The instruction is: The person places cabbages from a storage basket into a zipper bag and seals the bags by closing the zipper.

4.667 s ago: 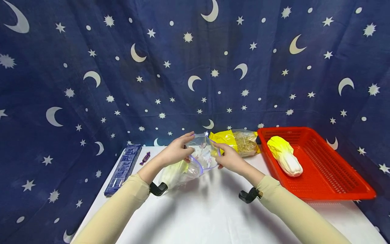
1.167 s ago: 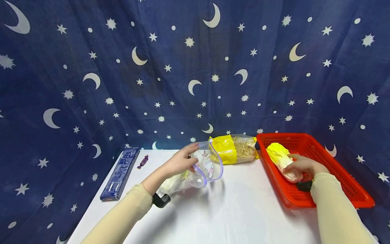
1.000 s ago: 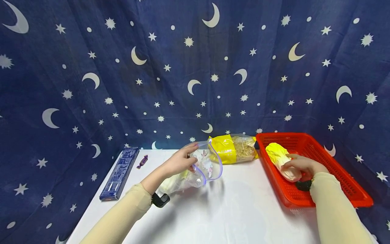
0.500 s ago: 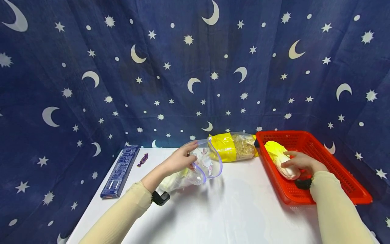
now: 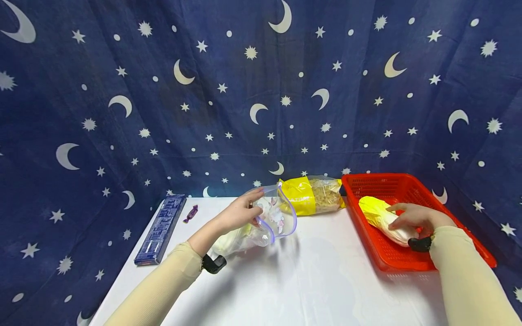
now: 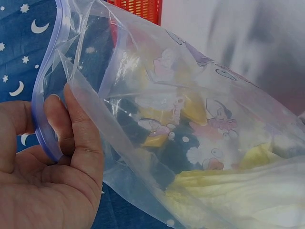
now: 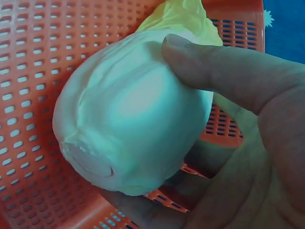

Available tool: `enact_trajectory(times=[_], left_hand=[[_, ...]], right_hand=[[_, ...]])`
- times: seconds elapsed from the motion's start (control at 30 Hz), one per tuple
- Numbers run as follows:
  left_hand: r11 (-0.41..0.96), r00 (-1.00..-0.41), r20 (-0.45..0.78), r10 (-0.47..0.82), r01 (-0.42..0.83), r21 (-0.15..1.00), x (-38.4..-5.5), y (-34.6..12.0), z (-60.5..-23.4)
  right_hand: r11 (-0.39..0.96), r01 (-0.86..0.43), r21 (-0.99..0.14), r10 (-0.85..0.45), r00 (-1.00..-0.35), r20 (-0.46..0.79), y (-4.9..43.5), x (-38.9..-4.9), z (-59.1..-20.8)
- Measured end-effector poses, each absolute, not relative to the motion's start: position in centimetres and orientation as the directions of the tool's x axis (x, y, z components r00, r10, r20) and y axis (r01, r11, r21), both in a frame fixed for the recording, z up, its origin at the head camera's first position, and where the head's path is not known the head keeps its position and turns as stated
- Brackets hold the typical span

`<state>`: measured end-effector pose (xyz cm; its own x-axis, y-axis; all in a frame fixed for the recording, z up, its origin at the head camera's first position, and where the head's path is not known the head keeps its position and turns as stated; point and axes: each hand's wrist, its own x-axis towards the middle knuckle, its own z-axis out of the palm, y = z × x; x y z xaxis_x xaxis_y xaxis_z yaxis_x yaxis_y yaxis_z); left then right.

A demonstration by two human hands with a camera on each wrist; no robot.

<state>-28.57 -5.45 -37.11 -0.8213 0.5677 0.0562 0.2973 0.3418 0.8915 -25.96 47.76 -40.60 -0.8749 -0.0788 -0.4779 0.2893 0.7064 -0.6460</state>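
My left hand [image 5: 240,213] holds the purple-edged rim of a clear zip bag [image 5: 279,217], its mouth spread wide toward the right. In the left wrist view, the fingers are curled over the purple zip strip [image 6: 40,90]. Inside the bag lies a pale napa cabbage [image 6: 238,198], partly hidden behind the left arm in the head view. My right hand [image 5: 420,219] grips a second napa cabbage [image 5: 381,217] with yellow leaf tips. Seen from the right wrist, the thumb lies across its white side and the other fingers reach underneath.
A red perforated basket [image 5: 452,253] surrounds the second cabbage at the right. Behind the zip bag lies a yellow and clear food package [image 5: 303,197]. A blue flat box [image 5: 161,231] and a purple wrapped candy [image 5: 190,213] lie at the left. A starry curtain [image 5: 228,108] closes the back.
My right hand has left the bag's mouth, gone right into the basket and taken hold of the cabbage there, which has since shifted slightly right. My left hand keeps its hold on the bag.
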Motion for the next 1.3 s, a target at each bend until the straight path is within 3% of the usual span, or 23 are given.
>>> enact_trajectory(times=[0.2, 0.67, 0.9, 1.3], left_hand=[[0.340, -0.819, 0.048, 0.572, 0.290, 0.894, -28.6, -5.6, -37.2], [0.322, -0.823, 0.064, 0.564, 0.291, 0.901, -28.4, -5.3, -37.2], [0.325, -0.825, 0.063, 0.562, 0.290, 0.900, -28.4, -5.3, -37.3], [0.377, -0.823, 0.066, 0.564, 0.328, 0.866, -28.4, -5.1, -37.2]], right_hand=[[0.647, 0.335, -0.685, -0.084, -0.862, -0.500, 48.1, -25.6, -41.5], [0.645, 0.329, -0.690, -0.075, -0.871, -0.486, 47.9, -24.9, -42.1], [0.659, 0.219, -0.719, -0.101, -0.922, -0.373, 48.2, -24.6, -42.5], [0.724, 0.092, -0.683, -0.010, -0.989, -0.144, 49.4, -24.5, -40.0]])
